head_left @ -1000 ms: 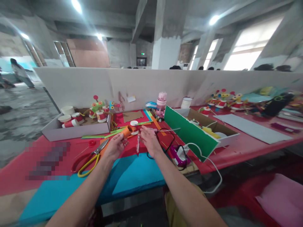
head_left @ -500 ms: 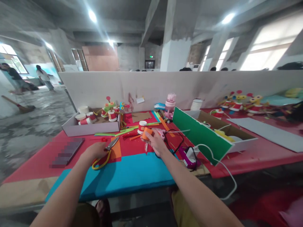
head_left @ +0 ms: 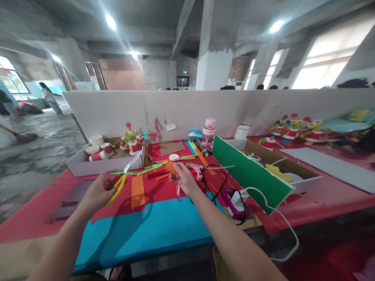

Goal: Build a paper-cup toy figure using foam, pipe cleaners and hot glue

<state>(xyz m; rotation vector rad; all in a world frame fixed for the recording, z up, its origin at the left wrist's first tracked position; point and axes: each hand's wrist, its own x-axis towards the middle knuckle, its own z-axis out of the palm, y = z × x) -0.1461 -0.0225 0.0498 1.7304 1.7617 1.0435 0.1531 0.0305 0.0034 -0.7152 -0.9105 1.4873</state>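
Observation:
My left hand (head_left: 101, 190) is closed on scissors with yellow handles (head_left: 118, 188). They are raised above the table with the blades pointing away and their shadow below. In my right hand (head_left: 184, 177) is a small curved orange paper piece (head_left: 170, 167), pinched between thumb and fingers. Just behind it stands a red and white paper cup (head_left: 174, 157), mostly hidden. A flat orange paper strip (head_left: 137, 191) lies between my hands. To the right of my right hand is a pink glue gun (head_left: 198, 171).
A box of cups and figures (head_left: 102, 168) stands at left. At right are a green board (head_left: 249, 171), a purple power strip (head_left: 234, 205) and cables. A blue sheet (head_left: 146, 234) lies along the front edge. A white partition (head_left: 181, 109) closes the back.
My left hand has picked the scissors up off the table and moved left with them. My right hand still holds the orange piece, now turned. The view has shifted slightly.

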